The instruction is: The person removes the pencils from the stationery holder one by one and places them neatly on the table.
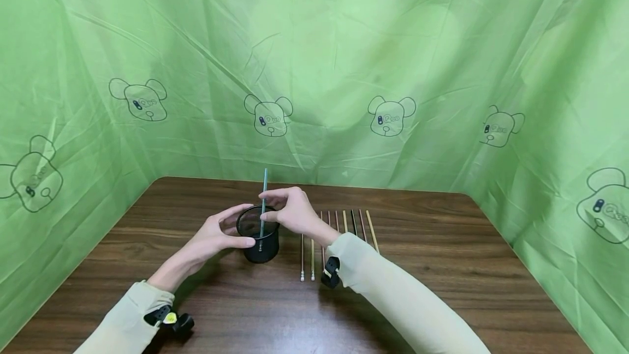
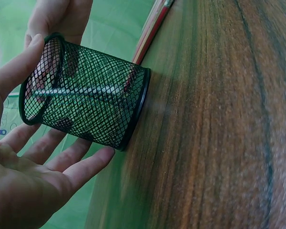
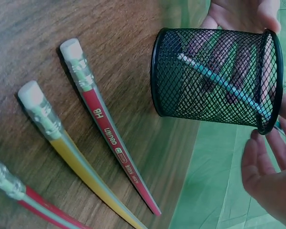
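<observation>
A black wire-mesh pencil cup [image 1: 262,253] stands upright on the table, left of the middle in the head view. My left hand [image 1: 215,237] holds it from the left, with the thumb at the near side of the rim and the fingers spread round its far side. Between thumb and fingers, my right hand [image 1: 297,213] pinches a light blue pencil [image 1: 265,180]. Its lower part is down inside the cup, and through the mesh in the right wrist view the pencil [image 3: 214,77] slants with its white eraser end near the base.
Right of the cup, several pencils lie side by side, partly under the right forearm, among them a red pencil [image 3: 117,143] and a yellow pencil [image 3: 88,171] with white erasers. The wooden table [image 1: 442,266] meets a green cloth backdrop [image 1: 334,70] at the back and sides.
</observation>
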A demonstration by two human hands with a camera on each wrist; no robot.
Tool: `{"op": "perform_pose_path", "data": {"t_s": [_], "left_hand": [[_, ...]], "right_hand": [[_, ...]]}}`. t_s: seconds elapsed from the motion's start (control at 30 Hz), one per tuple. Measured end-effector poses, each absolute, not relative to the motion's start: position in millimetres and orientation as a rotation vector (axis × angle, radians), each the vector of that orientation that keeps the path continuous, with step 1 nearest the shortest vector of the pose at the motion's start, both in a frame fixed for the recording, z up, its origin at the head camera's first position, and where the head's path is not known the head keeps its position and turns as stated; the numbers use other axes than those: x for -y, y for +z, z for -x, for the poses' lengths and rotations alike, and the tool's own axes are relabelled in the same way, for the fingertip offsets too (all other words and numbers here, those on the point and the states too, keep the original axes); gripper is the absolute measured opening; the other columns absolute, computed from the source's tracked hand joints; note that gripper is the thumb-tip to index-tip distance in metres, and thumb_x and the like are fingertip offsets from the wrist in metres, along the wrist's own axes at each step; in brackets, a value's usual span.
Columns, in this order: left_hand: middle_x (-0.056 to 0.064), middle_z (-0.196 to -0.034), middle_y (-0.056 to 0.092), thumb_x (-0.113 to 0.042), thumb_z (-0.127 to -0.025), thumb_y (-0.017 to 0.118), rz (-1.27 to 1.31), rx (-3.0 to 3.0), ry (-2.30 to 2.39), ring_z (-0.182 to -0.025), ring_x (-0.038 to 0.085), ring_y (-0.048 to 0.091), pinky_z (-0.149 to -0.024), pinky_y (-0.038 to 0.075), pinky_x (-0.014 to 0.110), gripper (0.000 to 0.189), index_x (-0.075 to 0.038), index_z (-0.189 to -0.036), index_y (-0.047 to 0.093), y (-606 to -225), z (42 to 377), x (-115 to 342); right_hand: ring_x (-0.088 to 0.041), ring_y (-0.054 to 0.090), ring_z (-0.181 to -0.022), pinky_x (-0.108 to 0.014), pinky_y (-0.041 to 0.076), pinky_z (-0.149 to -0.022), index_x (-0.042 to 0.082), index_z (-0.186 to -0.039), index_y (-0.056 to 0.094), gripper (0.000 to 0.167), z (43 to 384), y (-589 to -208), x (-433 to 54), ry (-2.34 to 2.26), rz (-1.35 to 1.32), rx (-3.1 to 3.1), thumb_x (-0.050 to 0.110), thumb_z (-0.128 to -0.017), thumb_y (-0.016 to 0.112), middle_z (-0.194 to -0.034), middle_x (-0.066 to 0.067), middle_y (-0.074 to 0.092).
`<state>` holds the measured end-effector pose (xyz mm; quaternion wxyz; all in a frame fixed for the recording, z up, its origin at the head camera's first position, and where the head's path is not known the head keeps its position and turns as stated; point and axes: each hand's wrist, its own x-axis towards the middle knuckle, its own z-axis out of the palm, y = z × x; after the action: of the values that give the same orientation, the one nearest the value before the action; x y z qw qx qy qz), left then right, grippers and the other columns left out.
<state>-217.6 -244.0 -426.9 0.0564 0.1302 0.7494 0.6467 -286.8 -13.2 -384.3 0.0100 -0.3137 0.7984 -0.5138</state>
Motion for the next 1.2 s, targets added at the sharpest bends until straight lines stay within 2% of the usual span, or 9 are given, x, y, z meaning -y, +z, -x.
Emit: {"op": "perform_pose_path", "data": {"t_s": [0.13, 0.27, 0.43, 0.53, 0.67, 0.77, 0.93, 1.0, 1.2], "left_hand": [[0.023, -0.147, 0.058, -0.008, -0.089, 0.085, -0.383, -2.273, 1.961, -0.135, 0.045, 0.054, -0.097, 0.052, 0.031, 0.08, -0.01, -0.158, 0.046, -427, 217, 244], [0.022, -0.148, 0.057, -0.007, -0.088, 0.086, -0.376, -2.263, 1.971, -0.136, 0.046, 0.053, -0.096, 0.053, 0.032, 0.081, -0.012, -0.158, 0.047, -426, 217, 244], [0.02, -0.149, 0.057, -0.01, -0.086, 0.088, -0.367, -2.267, 1.969, -0.135, 0.041, 0.056, -0.096, 0.053, 0.032, 0.083, -0.014, -0.158, 0.047, -427, 217, 244], [0.018, -0.149, 0.058, -0.011, -0.087, 0.088, -0.36, -2.281, 1.956, -0.133, 0.037, 0.058, -0.096, 0.053, 0.033, 0.084, -0.014, -0.159, 0.046, -427, 217, 244], [0.017, -0.148, 0.058, -0.009, -0.088, 0.086, -0.362, -2.296, 1.942, -0.132, 0.034, 0.059, -0.097, 0.052, 0.033, 0.083, -0.013, -0.16, 0.044, -427, 217, 244], [0.019, -0.148, 0.058, -0.01, -0.087, 0.087, -0.376, -2.295, 1.946, -0.133, 0.036, 0.059, -0.097, 0.052, 0.032, 0.083, -0.012, -0.159, 0.046, -427, 217, 244], [0.021, -0.149, 0.057, -0.009, -0.087, 0.087, -0.374, -2.276, 1.96, -0.135, 0.042, 0.055, -0.096, 0.052, 0.03, 0.084, -0.011, -0.159, 0.045, -428, 217, 244], [0.021, -0.149, 0.057, -0.008, -0.087, 0.087, -0.37, -2.275, 1.959, -0.135, 0.043, 0.055, -0.096, 0.052, 0.03, 0.085, -0.01, -0.16, 0.044, -428, 217, 244], [0.02, -0.147, 0.059, -0.01, -0.087, 0.088, -0.381, -2.288, 1.959, -0.135, 0.043, 0.055, -0.096, 0.052, 0.03, 0.083, -0.011, -0.158, 0.046, -427, 217, 244]], "right_hand": [[-0.012, 0.073, -0.084, -0.025, 0.053, -0.071, 0.012, -0.119, 0.08, 0.038, 288, -383, 11, -1.723, 0.933, -2.498, 0.002, -0.083, 0.089, -0.092, -0.007, 0.079], [-0.013, 0.076, -0.083, -0.025, 0.054, -0.067, 0.013, -0.12, 0.08, 0.042, 290, -380, 9, -1.837, 0.898, -2.466, -0.001, -0.081, 0.089, -0.1, -0.005, 0.079], [-0.014, 0.077, -0.086, -0.027, 0.059, -0.07, 0.014, -0.125, 0.078, 0.048, 291, -376, 6, -1.938, 0.877, -2.421, -0.003, -0.081, 0.089, -0.12, -0.008, 0.073], [-0.013, 0.077, -0.087, -0.029, 0.06, -0.07, 0.016, -0.127, 0.078, 0.05, 292, -375, 4, -1.968, 0.855, -2.414, -0.001, -0.081, 0.09, -0.126, -0.011, 0.069], [-0.012, 0.077, -0.086, -0.029, 0.06, -0.07, 0.016, -0.127, 0.078, 0.051, 294, -371, 2, -2.003, 0.831, -2.423, 0.0, -0.081, 0.091, -0.128, -0.013, 0.067], [-0.012, 0.077, -0.085, -0.028, 0.06, -0.07, 0.016, -0.126, 0.078, 0.051, 294, -368, 2, -2.018, 0.812, -2.443, 0.0, -0.08, 0.091, -0.126, -0.008, 0.068], [-0.012, 0.077, -0.085, -0.028, 0.06, -0.072, 0.016, -0.127, 0.078, 0.051, 294, -363, -1, -2.02, 0.814, -2.467, 0.0, -0.08, 0.091, -0.126, -0.008, 0.069], [-0.013, 0.077, -0.086, -0.029, 0.06, -0.074, 0.016, -0.127, 0.077, 0.051, 295, -361, -3, -2.026, 0.818, -2.457, -0.001, -0.081, 0.09, -0.127, -0.011, 0.068], [-0.016, 0.076, -0.09, -0.032, 0.06, -0.076, 0.018, -0.128, 0.077, 0.051, 293, -351, -10, -2.056, 0.808, -2.413, -0.002, -0.082, 0.089, -0.128, -0.006, 0.068]]}}
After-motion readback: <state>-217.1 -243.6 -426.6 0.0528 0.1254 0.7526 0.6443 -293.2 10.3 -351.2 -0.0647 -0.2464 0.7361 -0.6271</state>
